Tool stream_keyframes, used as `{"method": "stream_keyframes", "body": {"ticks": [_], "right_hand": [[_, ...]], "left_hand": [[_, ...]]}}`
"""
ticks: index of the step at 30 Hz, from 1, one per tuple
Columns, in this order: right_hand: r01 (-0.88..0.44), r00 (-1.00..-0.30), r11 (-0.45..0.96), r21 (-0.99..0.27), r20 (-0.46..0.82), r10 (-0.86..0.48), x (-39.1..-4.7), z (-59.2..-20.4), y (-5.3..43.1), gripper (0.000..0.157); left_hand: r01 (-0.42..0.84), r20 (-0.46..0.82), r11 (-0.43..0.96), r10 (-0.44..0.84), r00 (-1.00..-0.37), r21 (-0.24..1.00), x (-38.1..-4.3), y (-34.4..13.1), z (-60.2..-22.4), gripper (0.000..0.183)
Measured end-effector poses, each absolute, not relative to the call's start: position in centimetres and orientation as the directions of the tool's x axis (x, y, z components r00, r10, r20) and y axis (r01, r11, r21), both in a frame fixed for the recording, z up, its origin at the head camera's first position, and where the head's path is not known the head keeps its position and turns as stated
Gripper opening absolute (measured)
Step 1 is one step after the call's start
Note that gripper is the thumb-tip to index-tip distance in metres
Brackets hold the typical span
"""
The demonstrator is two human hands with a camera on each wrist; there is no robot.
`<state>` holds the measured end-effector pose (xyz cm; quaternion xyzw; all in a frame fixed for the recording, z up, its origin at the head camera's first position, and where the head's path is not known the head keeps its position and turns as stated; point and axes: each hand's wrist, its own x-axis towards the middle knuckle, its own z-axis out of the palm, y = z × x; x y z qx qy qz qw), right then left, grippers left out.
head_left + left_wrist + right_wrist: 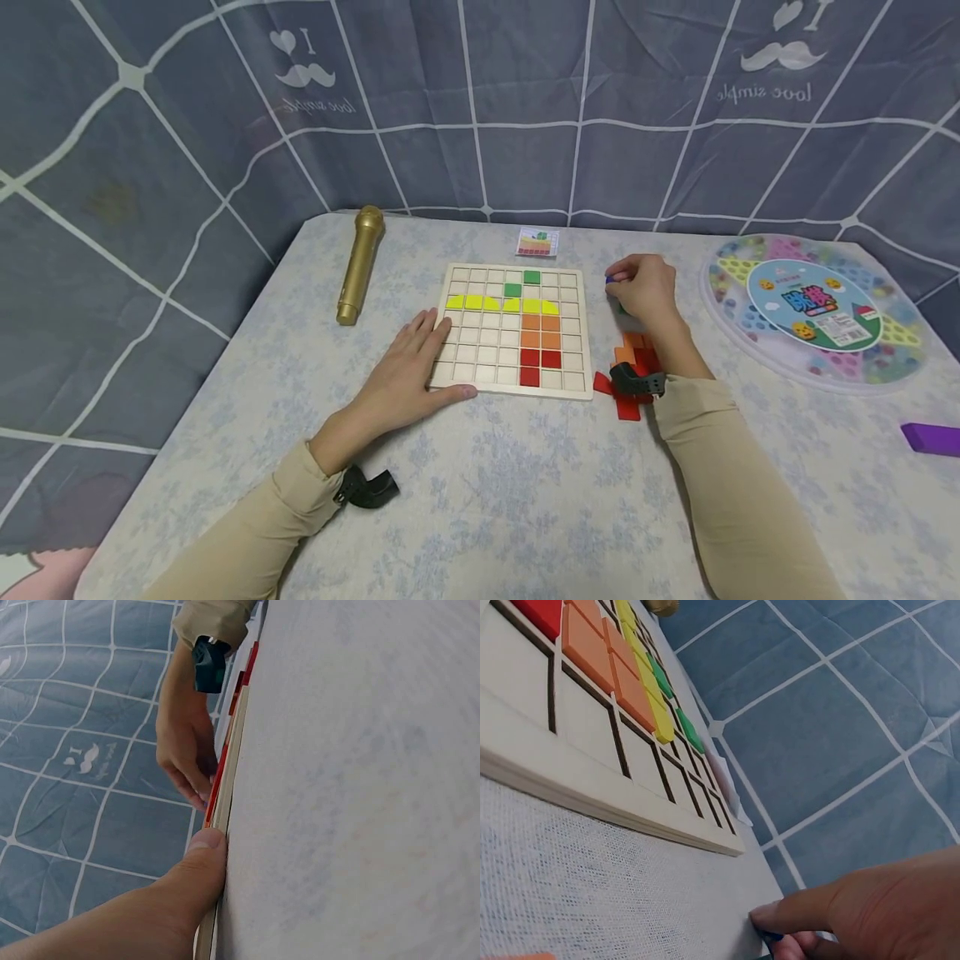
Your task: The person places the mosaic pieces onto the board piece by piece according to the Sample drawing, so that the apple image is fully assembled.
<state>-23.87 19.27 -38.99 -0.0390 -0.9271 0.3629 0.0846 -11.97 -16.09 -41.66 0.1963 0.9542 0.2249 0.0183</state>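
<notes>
A wooden grid board (487,358) lies on the table with yellow, green, orange and red pieces set in its squares. My left hand (401,367) rests at the board's left front corner, fingers straight along its left side and thumb by the front edge. To the right of the board, my right hand (647,287) pinches a small blue piece (769,935) between thumb and fingertips, low over the table. A green piece (623,310) shows partly beneath that hand. Loose red pieces (627,408) and orange ones (624,354) lie under the right wrist, partly hidden.
A small picture card (537,242) lies behind the board. Farther left is a gold microphone-shaped object (360,267). On the right sit a round clear game box (813,312) and a purple block (932,438). A blue-grey patterned curtain (525,108) hangs along the table's back and left.
</notes>
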Motion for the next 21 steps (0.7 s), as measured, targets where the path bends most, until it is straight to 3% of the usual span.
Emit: {"method": "stream_keyframes", "body": {"ticks": [11,21], "right_hand": [[-0.118,-0.973,0.707,-0.697,0.225,0.059,-23.8,-38.8,17.9,0.015],[-0.177,-0.984,0.631,-0.756,0.149,-0.098,-24.4,-37.6,12.2,0.015]], "left_hand": [[0.365,0.054,0.822,0.382,-0.923,0.438,-11.9,-16.2,-41.9,0.109],[0.364,0.050,0.823,0.382,-0.923,0.437,-11.9,-16.1,-41.8,0.110]]}}
